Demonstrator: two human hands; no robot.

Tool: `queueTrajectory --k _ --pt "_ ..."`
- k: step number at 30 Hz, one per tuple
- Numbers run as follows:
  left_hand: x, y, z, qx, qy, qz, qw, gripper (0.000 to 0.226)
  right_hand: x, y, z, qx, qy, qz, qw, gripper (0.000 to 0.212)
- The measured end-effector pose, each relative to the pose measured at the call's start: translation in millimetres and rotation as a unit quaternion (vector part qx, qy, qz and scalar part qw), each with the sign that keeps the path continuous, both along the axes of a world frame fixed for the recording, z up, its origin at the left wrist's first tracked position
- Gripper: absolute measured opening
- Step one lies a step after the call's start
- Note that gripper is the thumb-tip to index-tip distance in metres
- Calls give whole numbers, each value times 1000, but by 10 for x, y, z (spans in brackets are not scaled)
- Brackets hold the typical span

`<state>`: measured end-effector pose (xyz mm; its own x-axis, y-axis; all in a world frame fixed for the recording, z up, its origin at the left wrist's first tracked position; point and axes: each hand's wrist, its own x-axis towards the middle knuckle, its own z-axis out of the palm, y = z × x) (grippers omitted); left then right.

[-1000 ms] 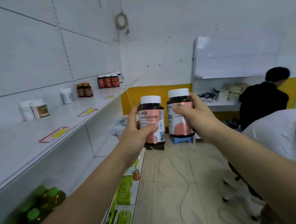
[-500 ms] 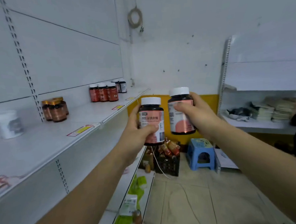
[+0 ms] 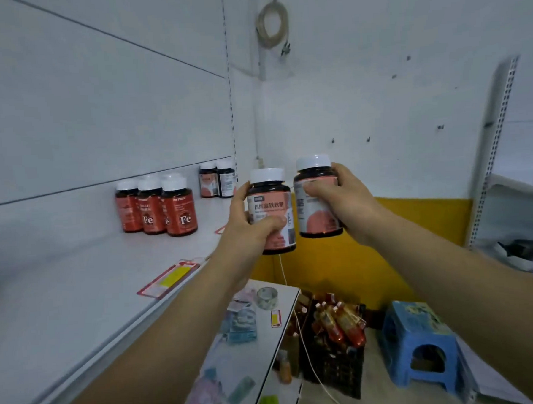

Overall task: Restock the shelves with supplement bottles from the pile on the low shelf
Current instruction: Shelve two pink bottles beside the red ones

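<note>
Dark brown glass shows under the white caps of both supplement bottles held up in front of the camera. The left hand (image 3: pixel 250 230) wraps its fingers and thumb round the left dark bottle with the pink label (image 3: pixel 271 211), gripping it upright above the front edge of the white upper shelf (image 3: pixel 78 292). The right hand (image 3: pixel 339 198) curls round the right dark bottle with the white cap (image 3: pixel 317 196), also upright, just beside the first and slightly higher; whether the two bottles touch I cannot tell.

On the shelf, towards its back edge, stands a cluster of red-labelled bottles marked Fe (image 3: pixel 157 206), and further along, near the far back corner, a pair of dark bottles with pink labels (image 3: pixel 217 179). A red-framed price tag with a yellow strip (image 3: pixel 169 279) lies at the front edge, near the left forearm.

Below, a lower white shelf (image 3: pixel 282 296) carries a roll of clear tape (image 3: pixel 267 297) near its far end and some packets. On the floor sit a black crate of orange bottles (image 3: pixel 337 337) and, to its right, a blue plastic stool (image 3: pixel 420 342)
</note>
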<state>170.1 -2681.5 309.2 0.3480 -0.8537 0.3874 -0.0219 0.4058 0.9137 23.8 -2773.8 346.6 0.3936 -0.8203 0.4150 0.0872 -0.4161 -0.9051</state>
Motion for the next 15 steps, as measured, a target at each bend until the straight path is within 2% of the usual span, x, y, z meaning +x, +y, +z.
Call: queueTrajectory --k 4,8,15 --pt "197 -739 98 0 -7 43 999 69 305 -921 38 3 -6 41 999 34" --pt "377 -1398 149 1 -28 110 993 76 655 -1773 83 -9 -7 103 995 47" --pt "608 -2364 182 11 -28 260 965 69 1317 -3074 196 -31 3 215 976 48"
